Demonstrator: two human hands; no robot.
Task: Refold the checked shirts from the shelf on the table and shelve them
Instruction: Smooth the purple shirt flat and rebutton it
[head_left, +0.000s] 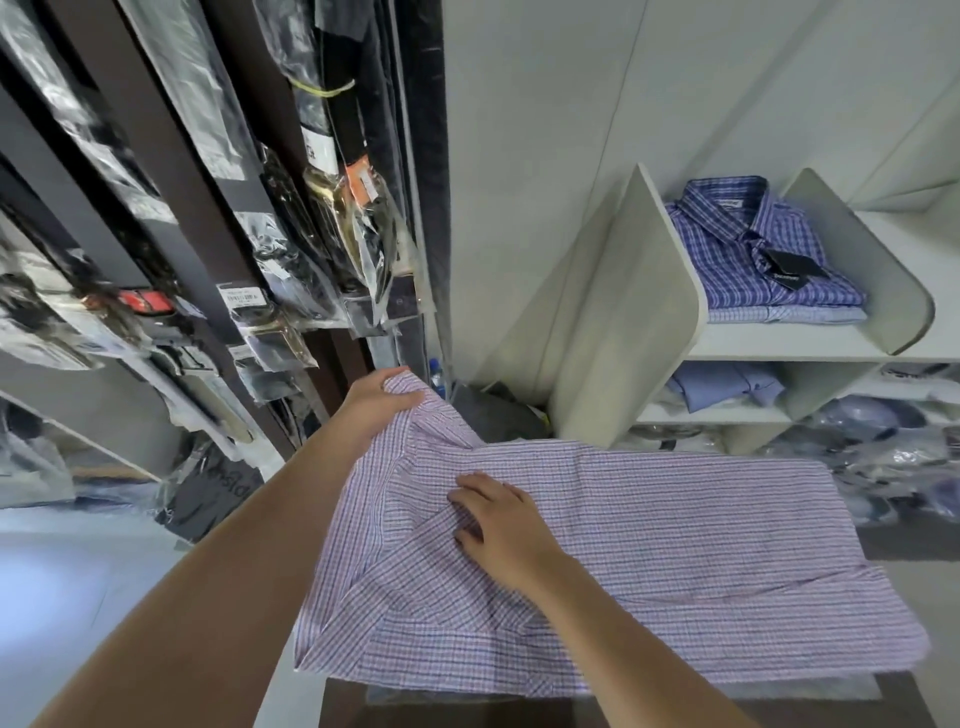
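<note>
At eleven o'clock my left grip (382, 400) clutches the pink checked shirt (701, 530), which lies nine to three; my right grip (501, 525) presses it flat-fingered, centre-left.

Pink checked shirt (675, 545) spread on table (893, 545), left hand (379, 400) gripping its far edge, right hand (498, 519) flat on cloth, folded blue shirts (753, 260) on shelf (779, 343) beyond, bagged belts (311, 234) hanging left
</note>
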